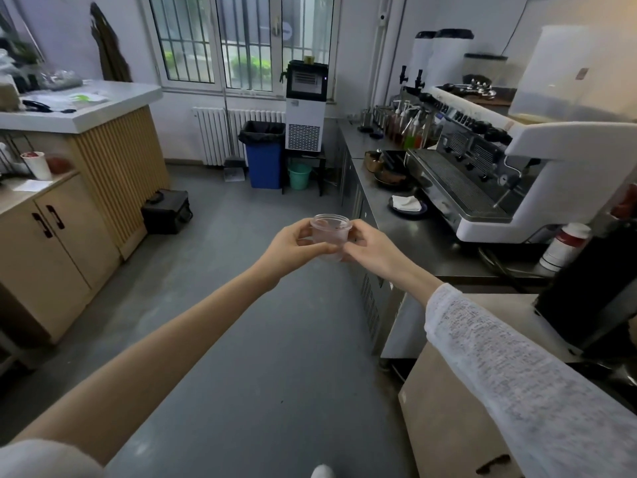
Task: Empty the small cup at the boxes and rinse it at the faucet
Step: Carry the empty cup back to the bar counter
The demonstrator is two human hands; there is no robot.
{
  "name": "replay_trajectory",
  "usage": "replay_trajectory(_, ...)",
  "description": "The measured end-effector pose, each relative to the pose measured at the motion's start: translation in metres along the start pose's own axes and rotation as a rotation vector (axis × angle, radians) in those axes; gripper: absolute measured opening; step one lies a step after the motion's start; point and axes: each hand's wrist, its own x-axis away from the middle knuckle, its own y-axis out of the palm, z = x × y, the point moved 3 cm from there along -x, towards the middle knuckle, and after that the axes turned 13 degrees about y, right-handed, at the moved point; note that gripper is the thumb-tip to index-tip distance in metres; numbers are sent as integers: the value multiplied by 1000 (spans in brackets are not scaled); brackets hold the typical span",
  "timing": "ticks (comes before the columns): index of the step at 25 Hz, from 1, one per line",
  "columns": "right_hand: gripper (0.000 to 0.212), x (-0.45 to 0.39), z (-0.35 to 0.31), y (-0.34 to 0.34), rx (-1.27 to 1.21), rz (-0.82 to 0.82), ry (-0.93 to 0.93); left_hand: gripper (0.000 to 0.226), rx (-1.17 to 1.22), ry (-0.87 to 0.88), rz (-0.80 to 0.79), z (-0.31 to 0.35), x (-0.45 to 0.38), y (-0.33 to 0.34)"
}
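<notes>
A small clear plastic cup (330,232) is held upright at arm's length over the grey floor, in the middle of the view. My left hand (293,248) grips its left side and my right hand (370,250) grips its right side, fingers wrapped under the base. Something faintly reddish shows inside the cup, too blurred to name. A cardboard box (448,419) stands at the lower right, partly behind my right sleeve. No faucet is in view.
A steel counter (406,232) with a white espresso machine (510,174) runs along the right. A wooden cabinet (58,243) stands left, a black case (167,212) on the floor beside it. A blue bin (263,163) and a green bucket (299,175) stand under the window.
</notes>
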Motion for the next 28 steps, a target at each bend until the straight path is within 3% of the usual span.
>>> replay_trajectory(15,31,-238,0,-64,21,-38,-20,49,-34,-34,74,-73,-217,-18)
replay_trajectory(28,30,-401,-3,-67,31,-60,1,54,-75,-54,72,-147,-356,-63)
